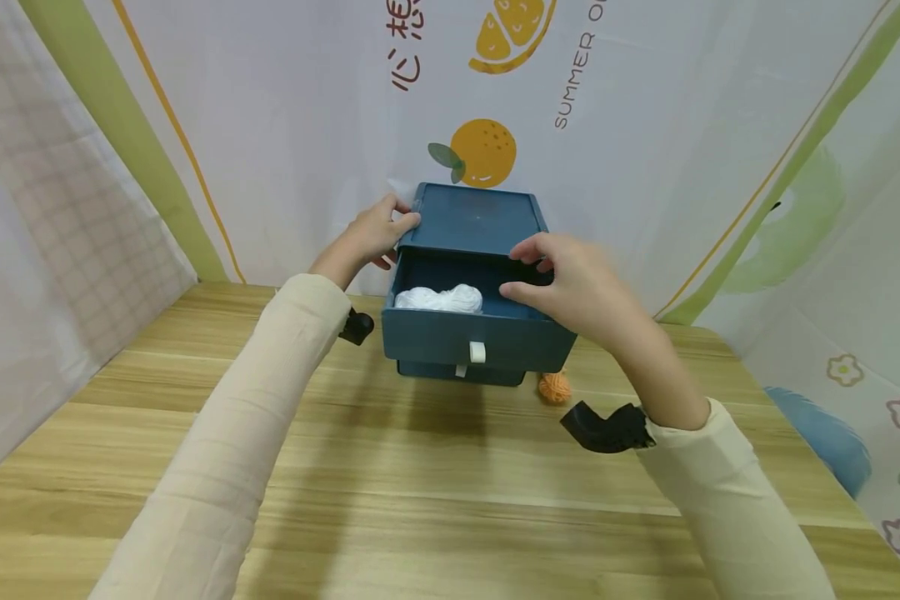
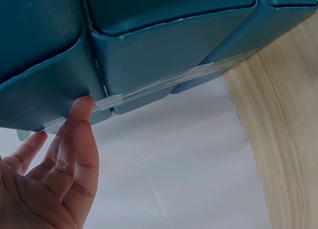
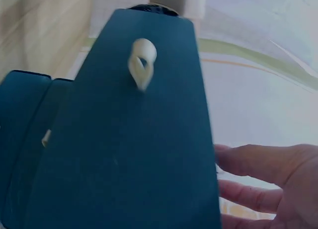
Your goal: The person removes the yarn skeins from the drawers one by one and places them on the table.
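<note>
My left hand (image 1: pixel 378 232), fingers extended against the smooth, boxy blue cabinet (image 1: pixel 476 218), my right hand (image 1: pixel 573 283), thumb and fingers apart at its pulled-out drawer (image 1: pixel 435 337), strandy white yarn (image 1: pixel 442 299) inside, orange yarn ball (image 1: pixel 554 388) near, wood-grain table (image 1: pixel 390 500)

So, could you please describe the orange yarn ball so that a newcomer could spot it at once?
On the wooden table stands a blue drawer unit, its upper drawer pulled out. In the head view, the orange yarn ball lies on the table just right of the lower drawer. Its colour sets it apart from the white yarn inside the upper drawer.
</note>
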Demonstrator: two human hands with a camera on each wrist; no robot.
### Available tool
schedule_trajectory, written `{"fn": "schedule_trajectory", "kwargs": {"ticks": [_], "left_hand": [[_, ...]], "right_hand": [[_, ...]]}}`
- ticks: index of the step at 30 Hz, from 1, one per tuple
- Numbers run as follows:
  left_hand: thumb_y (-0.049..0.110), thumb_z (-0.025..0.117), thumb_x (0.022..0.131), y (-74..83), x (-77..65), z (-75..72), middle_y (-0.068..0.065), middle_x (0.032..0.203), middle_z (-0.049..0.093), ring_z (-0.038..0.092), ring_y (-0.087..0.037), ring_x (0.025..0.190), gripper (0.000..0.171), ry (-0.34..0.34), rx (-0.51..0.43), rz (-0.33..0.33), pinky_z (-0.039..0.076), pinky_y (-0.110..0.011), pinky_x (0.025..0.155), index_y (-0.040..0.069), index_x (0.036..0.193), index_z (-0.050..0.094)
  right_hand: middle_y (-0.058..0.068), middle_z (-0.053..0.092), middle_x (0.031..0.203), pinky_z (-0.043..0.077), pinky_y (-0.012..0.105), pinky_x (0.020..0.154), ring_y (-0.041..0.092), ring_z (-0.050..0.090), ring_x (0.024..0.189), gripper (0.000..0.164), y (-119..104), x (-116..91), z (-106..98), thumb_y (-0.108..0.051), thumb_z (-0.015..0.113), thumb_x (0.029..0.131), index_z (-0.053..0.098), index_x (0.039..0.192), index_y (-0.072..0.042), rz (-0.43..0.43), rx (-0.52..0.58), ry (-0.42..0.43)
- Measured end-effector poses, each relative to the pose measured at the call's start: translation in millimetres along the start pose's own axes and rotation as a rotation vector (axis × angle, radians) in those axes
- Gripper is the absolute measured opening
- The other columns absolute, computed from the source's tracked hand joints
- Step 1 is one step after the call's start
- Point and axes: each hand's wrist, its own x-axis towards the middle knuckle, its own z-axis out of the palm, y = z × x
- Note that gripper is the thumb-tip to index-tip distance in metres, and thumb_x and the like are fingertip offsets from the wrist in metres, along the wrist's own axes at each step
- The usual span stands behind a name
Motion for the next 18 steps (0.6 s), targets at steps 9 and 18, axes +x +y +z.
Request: {"fn": "schedule_trajectory", "kwargs": {"ticks": [9, 18], "left_hand": [[0.040, 0.034, 0.099, -0.5, 0.7, 0.8, -0.021, 0.125, 0.053, 0.062, -0.034, 0.095, 0.049, -0.005, -0.004, -0.003, 0.054, -0.041, 0.078, 0.011, 0.139, 0.030], [0.040, 0.034, 0.099, 0.7, 0.7, 0.0, -0.021, 0.125, 0.053, 0.062, -0.033, 0.093, 0.050, -0.012, 0.008, -0.013, 0.054, -0.041, 0.077, 0.011, 0.139, 0.030]], "right_hand": [[0.011, 0.056, 0.122, 0.044, 0.040, 0.094, 0.026, 0.053, 0.110, 0.046, -9.5, 22.9, 16.3, -0.030, 0.068, 0.085, 0.056, 0.125, -0.010, -0.044, -0.012, -0.096], [0.010, 0.056, 0.124, 0.045, 0.039, 0.095, 0.024, 0.054, 0.112, 0.048, -15.2, 40.3, 28.7, -0.029, 0.069, 0.085, 0.055, 0.127, -0.012, -0.105, 0.004, -0.217]]}}
